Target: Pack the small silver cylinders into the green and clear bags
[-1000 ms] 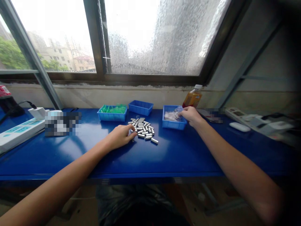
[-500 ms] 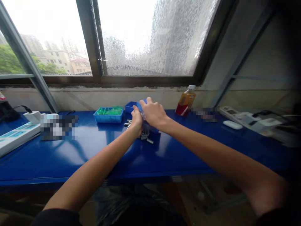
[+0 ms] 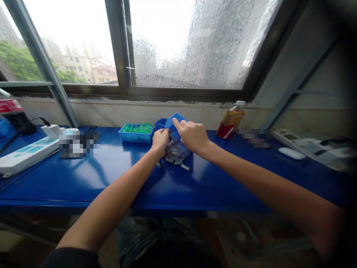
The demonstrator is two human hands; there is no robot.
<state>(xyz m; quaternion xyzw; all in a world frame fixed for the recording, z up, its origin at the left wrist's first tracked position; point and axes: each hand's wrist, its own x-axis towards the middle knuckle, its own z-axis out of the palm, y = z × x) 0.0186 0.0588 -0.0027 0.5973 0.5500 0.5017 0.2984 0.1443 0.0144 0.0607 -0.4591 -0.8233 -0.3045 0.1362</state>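
A clear plastic bag [image 3: 178, 149] with small metal pieces in it rests on the blue table between my hands. My left hand [image 3: 161, 141] is closed on the bag's left edge. On the other side my right hand [image 3: 195, 137] has its fingers bent round the upper part of the bag, thumb side toward the left hand. A loose metal piece [image 3: 185, 167] lies just in front of the bag. Behind the hands are blue bins [image 3: 161, 124], partly hidden by them.
A blue tray [image 3: 136, 138] of green pieces stands left of the hands. Farther right is a drink bottle [image 3: 231, 120]. Power strips [image 3: 29, 150] lie at the far left and right, with a white case [image 3: 291, 153] and a cola bottle [image 3: 16, 115].
The view has shifted, so the table's things sit farther right. My hands have moved apart a little, and more of the bag with its metal pieces shows between them.
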